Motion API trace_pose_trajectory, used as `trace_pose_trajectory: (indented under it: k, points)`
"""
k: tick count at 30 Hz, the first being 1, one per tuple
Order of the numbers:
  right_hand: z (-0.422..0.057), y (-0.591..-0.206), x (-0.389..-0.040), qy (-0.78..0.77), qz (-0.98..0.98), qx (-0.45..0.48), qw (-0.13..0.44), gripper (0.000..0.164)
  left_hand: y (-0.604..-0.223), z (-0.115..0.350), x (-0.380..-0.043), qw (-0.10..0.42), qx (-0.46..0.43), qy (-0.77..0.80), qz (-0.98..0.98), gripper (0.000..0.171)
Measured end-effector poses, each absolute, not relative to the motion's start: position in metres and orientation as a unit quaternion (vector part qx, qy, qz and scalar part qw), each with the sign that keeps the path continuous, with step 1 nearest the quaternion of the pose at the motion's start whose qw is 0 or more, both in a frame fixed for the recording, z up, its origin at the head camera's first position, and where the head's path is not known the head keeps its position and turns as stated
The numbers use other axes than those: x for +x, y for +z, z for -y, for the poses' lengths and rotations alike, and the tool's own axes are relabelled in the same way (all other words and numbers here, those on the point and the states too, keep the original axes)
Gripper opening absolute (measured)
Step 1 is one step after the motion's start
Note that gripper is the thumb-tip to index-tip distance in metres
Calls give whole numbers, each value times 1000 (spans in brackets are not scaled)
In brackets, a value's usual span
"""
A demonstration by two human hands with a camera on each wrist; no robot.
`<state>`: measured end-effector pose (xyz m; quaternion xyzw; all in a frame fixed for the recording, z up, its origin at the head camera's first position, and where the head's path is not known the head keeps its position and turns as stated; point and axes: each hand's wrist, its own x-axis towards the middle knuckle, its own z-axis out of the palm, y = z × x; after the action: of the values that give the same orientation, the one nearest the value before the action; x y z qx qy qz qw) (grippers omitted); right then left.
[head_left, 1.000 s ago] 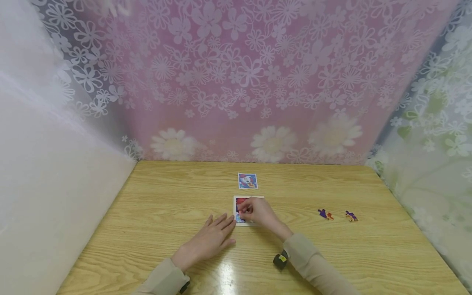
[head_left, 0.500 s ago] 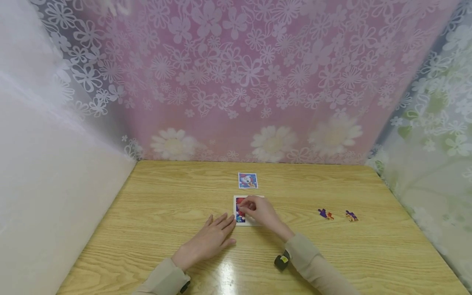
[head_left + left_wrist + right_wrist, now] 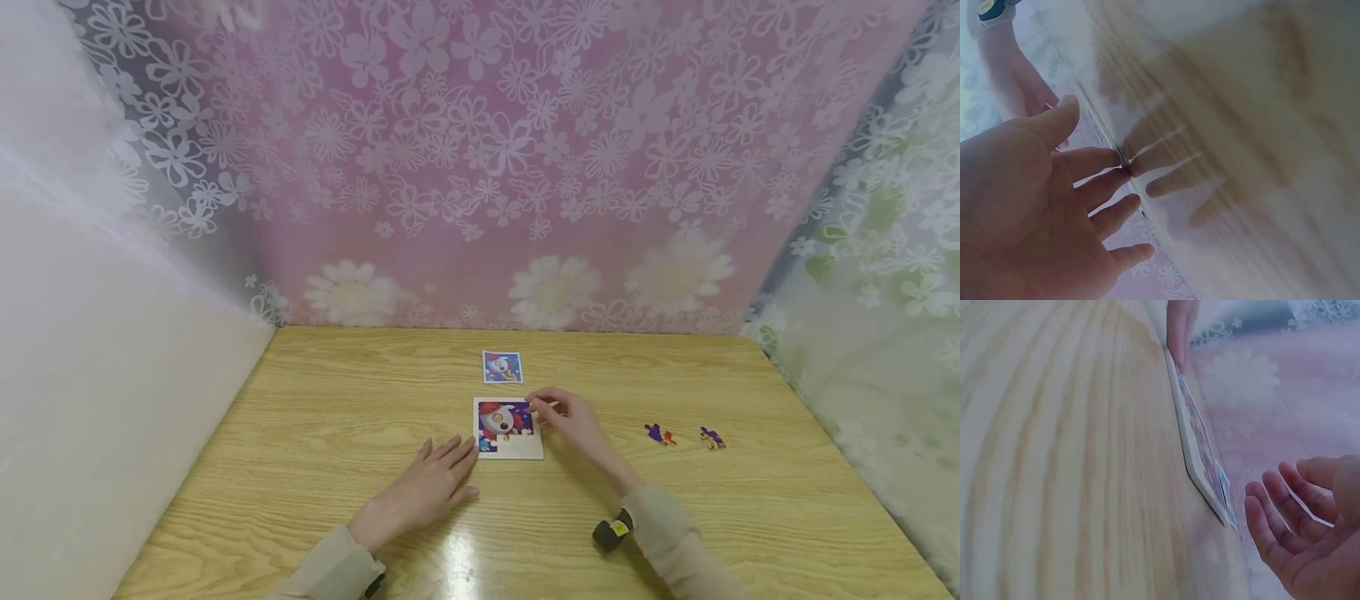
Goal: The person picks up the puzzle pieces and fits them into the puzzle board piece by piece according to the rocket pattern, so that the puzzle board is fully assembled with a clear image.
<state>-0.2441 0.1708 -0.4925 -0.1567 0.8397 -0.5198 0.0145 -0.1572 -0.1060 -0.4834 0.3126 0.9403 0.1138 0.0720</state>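
A white-framed jigsaw puzzle point(image 3: 519, 450) lies flat on the table, with a dog-like face on dark blue and red in its filled part. Bare tray shows along its lower right. My left hand point(image 3: 423, 485) lies with fingers spread, its fingertips touching the puzzle's left edge. In the left wrist view those fingers point(image 3: 1107, 198) are nearly straight. My right hand point(image 3: 576, 423) hovers by the puzzle's upper right corner. The right wrist view shows its fingers point(image 3: 1288, 503) loosely bent, apart from the frame, with nothing between them.
Behind the puzzle lies a small picture card point(image 3: 502, 367) with a similar image. Loose purple and orange puzzle pieces point(image 3: 656, 433) lie to the right, with another puzzle piece point(image 3: 712, 438) beyond. Flowered curtains point(image 3: 480, 167) enclose the wooden table point(image 3: 337, 383).
My right hand has withdrawn from over the puzzle's left side to its upper right corner, uncovering the picture. The left hand has stayed in place.
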Motion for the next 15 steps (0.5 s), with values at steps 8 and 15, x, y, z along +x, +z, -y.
trace_pose_trajectory:
  k: [8,15]
  points:
    - [-219,-490,-241,-540,-829,-144,-18,33,-485,106,-158,70,317,113,-939,64]
    - [-263,-484,-234,-526,-840,-126,-40,38,-485,105,-158,74,316,114,-939,64]
